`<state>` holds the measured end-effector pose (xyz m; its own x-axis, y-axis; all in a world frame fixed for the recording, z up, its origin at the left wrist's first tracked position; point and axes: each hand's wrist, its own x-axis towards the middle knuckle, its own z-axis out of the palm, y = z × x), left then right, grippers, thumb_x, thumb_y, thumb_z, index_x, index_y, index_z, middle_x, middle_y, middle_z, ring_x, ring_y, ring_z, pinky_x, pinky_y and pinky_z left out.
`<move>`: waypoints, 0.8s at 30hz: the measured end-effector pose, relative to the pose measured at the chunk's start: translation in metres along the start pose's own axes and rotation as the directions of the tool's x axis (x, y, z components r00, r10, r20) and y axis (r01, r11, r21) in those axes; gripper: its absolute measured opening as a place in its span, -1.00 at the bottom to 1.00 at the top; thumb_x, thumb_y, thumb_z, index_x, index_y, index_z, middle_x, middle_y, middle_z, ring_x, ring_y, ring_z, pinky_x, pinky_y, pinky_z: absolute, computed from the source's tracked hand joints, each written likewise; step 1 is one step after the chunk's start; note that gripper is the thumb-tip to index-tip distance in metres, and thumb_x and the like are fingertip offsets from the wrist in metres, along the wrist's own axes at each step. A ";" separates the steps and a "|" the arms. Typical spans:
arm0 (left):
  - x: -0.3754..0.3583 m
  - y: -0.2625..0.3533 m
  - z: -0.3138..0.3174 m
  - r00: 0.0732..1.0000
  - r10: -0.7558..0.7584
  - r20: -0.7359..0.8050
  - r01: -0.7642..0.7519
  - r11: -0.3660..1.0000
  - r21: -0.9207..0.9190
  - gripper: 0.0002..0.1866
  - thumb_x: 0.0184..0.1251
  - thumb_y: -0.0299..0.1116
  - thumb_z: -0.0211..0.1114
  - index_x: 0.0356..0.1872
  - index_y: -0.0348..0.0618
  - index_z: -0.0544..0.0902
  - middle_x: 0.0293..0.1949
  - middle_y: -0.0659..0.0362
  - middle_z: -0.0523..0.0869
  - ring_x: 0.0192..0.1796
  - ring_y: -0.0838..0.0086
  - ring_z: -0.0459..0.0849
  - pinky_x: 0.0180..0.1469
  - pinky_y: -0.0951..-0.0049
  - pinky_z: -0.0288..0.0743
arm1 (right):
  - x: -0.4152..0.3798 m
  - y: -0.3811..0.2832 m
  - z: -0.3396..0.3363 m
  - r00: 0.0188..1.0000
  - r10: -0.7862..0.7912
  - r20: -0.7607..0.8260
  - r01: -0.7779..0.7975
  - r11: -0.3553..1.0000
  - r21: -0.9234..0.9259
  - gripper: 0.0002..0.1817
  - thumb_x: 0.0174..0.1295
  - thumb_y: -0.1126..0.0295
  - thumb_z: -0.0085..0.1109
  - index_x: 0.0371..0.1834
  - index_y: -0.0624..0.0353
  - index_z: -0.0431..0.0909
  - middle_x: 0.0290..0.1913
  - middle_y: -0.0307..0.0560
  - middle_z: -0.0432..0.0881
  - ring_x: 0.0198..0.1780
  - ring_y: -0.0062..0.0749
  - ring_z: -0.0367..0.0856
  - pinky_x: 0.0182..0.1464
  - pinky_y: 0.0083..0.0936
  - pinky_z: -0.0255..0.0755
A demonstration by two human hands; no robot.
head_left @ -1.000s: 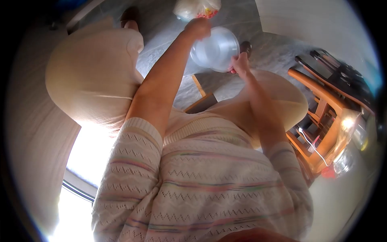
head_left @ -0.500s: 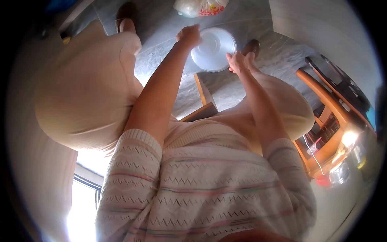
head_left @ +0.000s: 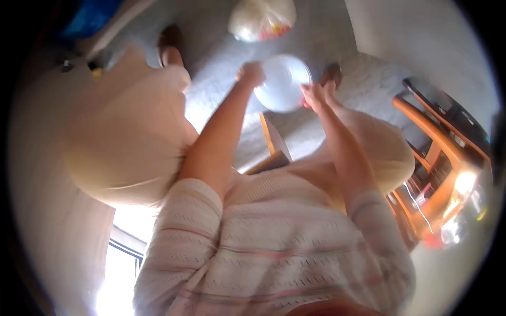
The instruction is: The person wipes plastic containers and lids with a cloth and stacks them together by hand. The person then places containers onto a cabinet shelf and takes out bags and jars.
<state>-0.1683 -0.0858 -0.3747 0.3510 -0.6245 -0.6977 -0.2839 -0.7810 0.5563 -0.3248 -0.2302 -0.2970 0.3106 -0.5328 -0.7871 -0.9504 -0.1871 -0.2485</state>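
Note:
A round white translucent bowl (head_left: 283, 83) is between my two hands, over the grey floor. My left hand (head_left: 251, 74) is closed at the left side of its rim, blurred by motion. On the bowl's right side, my right hand (head_left: 314, 97) is closed on the rim, thumb along the edge. Beyond the bowl sits a tied, whitish plastic bag (head_left: 263, 20) with red and yellow showing at its lower part.
A wooden-edged piece (head_left: 268, 136) stands between my legs. To the right is an orange-brown wooden chair or frame (head_left: 429, 126) with dark parts and a white cord. Shiny clear items (head_left: 452, 231) lie below it. A blue object (head_left: 89, 18) is at the upper left.
The whole view has shifted, so the bowl, bag, legs and furniture appear lower and slightly to the right. Both hands remain at the bowl's rim.

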 end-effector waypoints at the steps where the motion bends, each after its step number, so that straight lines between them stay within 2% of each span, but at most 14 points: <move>1: 0.004 0.002 0.003 0.999 -0.022 -0.025 0.022 1.000 0.009 -0.66 -0.14 -0.28 0.20 -0.23 -0.08 0.59 -0.29 -0.01 0.64 -0.20 0.12 0.61 -0.11 0.24 0.49 | 0.000 -0.001 -0.003 1.000 -0.001 -0.008 0.000 0.998 -0.055 -0.55 0.06 0.19 -0.13 -0.85 0.27 0.45 -0.81 -0.02 0.49 -0.81 -0.35 0.44 -0.72 -0.43 0.34; 3: 0.008 0.015 -0.019 0.996 0.042 0.081 -0.041 0.999 -0.019 -0.68 -0.20 -0.34 0.18 -0.30 -0.17 0.58 -0.37 -0.04 0.64 -0.34 0.14 0.63 -0.21 0.25 0.53 | -0.002 -0.011 -0.018 0.998 -0.009 0.065 0.014 0.997 -0.074 -0.55 0.05 0.19 -0.14 -0.84 0.27 0.47 -0.80 -0.01 0.50 -0.80 -0.33 0.45 -0.72 -0.43 0.34; 4: 0.008 0.026 -0.031 0.990 0.064 0.126 -0.058 0.997 -0.053 -0.69 -0.24 -0.37 0.17 -0.34 -0.21 0.58 -0.41 -0.05 0.64 -0.41 0.16 0.64 -0.26 0.26 0.55 | 0.007 0.000 -0.026 0.984 -0.093 0.149 0.098 0.995 -0.022 -0.57 0.04 0.20 -0.12 -0.83 0.28 0.47 -0.79 0.02 0.50 -0.78 -0.30 0.47 -0.71 -0.40 0.35; 5: 0.005 0.037 -0.045 0.985 0.069 0.155 -0.057 0.995 -0.080 -0.70 -0.27 -0.40 0.16 -0.37 -0.26 0.58 -0.45 -0.07 0.63 -0.47 0.17 0.65 -0.31 0.27 0.57 | 0.006 -0.011 -0.033 0.996 0.030 0.085 -0.028 0.999 -0.016 -0.60 0.03 0.23 -0.09 -0.80 0.31 0.48 -0.79 0.04 0.49 -0.75 -0.26 0.50 -0.65 -0.35 0.40; 6: 0.012 0.041 -0.048 0.990 0.119 0.076 -0.115 0.992 -0.056 -0.73 -0.26 -0.45 0.14 -0.40 -0.29 0.57 -0.51 -0.07 0.63 -0.56 0.21 0.65 -0.40 0.32 0.58 | 0.010 -0.005 -0.037 0.984 -0.175 -0.027 0.174 0.984 -0.046 -0.63 0.02 0.24 -0.09 -0.72 0.34 0.48 -0.77 0.07 0.50 -0.74 -0.24 0.50 -0.63 -0.32 0.41; 7: -0.006 0.059 -0.073 0.989 0.127 0.074 -0.115 0.981 -0.155 -0.82 -0.12 -0.49 0.04 -0.59 -0.38 0.59 -0.63 -0.07 0.61 -0.64 0.26 0.63 -0.39 0.33 0.58 | 0.014 0.001 -0.041 0.919 -0.370 -0.138 0.355 0.927 -0.122 -0.65 0.01 0.26 -0.08 -0.63 0.38 0.49 -0.75 0.10 0.50 -0.74 -0.22 0.51 -0.60 -0.30 0.42; 8: -0.010 0.068 -0.086 0.996 0.078 0.053 -0.068 0.983 -0.172 -0.81 -0.10 -0.52 0.01 -0.54 -0.41 0.59 -0.62 -0.06 0.62 -0.64 0.27 0.64 -0.41 0.38 0.57 | 0.017 -0.007 -0.044 0.985 -0.098 -0.143 0.117 0.984 0.134 -0.66 0.01 0.27 -0.07 -0.57 0.40 0.48 -0.73 0.11 0.50 -0.73 -0.21 0.51 -0.61 -0.29 0.41; 10: -0.074 0.089 -0.124 0.999 0.042 0.020 -0.038 0.986 -0.162 -0.79 -0.06 -0.53 0.01 -0.49 -0.43 0.59 -0.60 -0.06 0.63 -0.63 0.29 0.64 -0.45 0.42 0.57 | 0.009 0.005 -0.047 0.902 -0.318 -0.290 0.337 0.941 0.014 -0.71 0.02 0.31 -0.06 -0.49 0.41 0.46 -0.73 0.09 0.50 -0.75 -0.23 0.50 -0.63 -0.30 0.40; 12: -0.088 0.100 -0.145 0.999 0.004 -0.043 -0.014 0.976 -0.218 -0.79 -0.05 -0.53 0.01 -0.47 -0.43 0.59 -0.59 -0.06 0.63 -0.62 0.32 0.65 -0.46 0.42 0.56 | -0.004 -0.019 -0.060 0.861 -0.389 -0.329 0.407 0.913 -0.014 -0.74 0.04 0.35 -0.05 -0.44 0.40 0.45 -0.73 0.06 0.49 -0.75 -0.27 0.50 -0.65 -0.32 0.39; 17: -0.119 0.113 -0.214 0.983 0.125 -0.134 -0.122 0.992 0.032 -0.81 -0.06 -0.50 0.10 -0.44 -0.38 0.62 -0.49 -0.05 0.66 -0.52 0.31 0.67 -0.39 0.40 0.56 | -0.085 -0.109 -0.106 0.853 -0.461 -0.245 0.493 0.866 0.086 -0.75 0.10 0.34 0.01 -0.33 0.36 0.43 -0.64 -0.01 0.51 -0.72 -0.40 0.49 -0.70 -0.49 0.35; 19: -0.137 0.111 -0.252 0.975 0.134 -0.177 -0.132 0.991 0.022 -0.83 -0.10 -0.56 0.05 -0.50 -0.43 0.58 -0.57 -0.06 0.63 -0.59 0.33 0.65 -0.57 0.37 0.55 | -0.114 -0.149 -0.115 0.847 -0.505 -0.169 0.529 0.831 0.170 -0.67 0.12 0.22 0.04 -0.27 0.32 0.43 -0.58 -0.06 0.52 -0.71 -0.46 0.48 -0.71 -0.58 0.32; 21: -0.157 0.100 -0.296 0.959 0.136 -0.248 -0.142 0.990 -0.007 -0.82 -0.11 -0.54 0.06 -0.49 -0.44 0.58 -0.57 -0.04 0.63 -0.59 0.32 0.65 -0.57 0.36 0.54 | -0.144 -0.197 -0.129 0.834 -0.548 -0.057 0.545 0.805 0.234 -0.59 0.14 0.10 0.04 -0.20 0.28 0.43 -0.52 -0.10 0.53 -0.70 -0.50 0.47 -0.71 -0.65 0.30; 23: -0.189 0.096 -0.337 0.955 0.096 -0.281 -0.044 0.981 0.188 -0.79 -0.13 -0.54 0.06 -0.44 -0.38 0.60 -0.54 -0.02 0.64 -0.58 0.33 0.65 -0.55 0.37 0.54 | -0.161 -0.237 -0.145 0.812 -0.575 0.102 0.532 0.801 0.273 -0.51 0.15 -0.01 0.02 -0.14 0.24 0.41 -0.47 -0.15 0.53 -0.69 -0.54 0.46 -0.70 -0.70 0.29; 24: -0.204 0.087 -0.346 0.934 0.078 -0.349 -0.054 0.996 0.078 -0.79 -0.13 -0.53 0.06 -0.43 -0.35 0.61 -0.53 -0.02 0.64 -0.58 0.33 0.65 -0.54 0.38 0.54 | -0.159 -0.256 -0.153 0.791 -0.607 0.076 0.583 0.786 0.206 -0.46 0.15 -0.09 -0.04 -0.12 0.21 0.40 -0.39 -0.13 0.54 -0.58 -0.55 0.50 -0.66 -0.69 0.31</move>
<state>0.0443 -0.0273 -0.0279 0.6172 -0.6448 -0.4509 -0.3707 -0.7437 0.5563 -0.1289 -0.2235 -0.0217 0.8213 -0.2450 -0.5153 -0.5691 -0.2879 -0.7702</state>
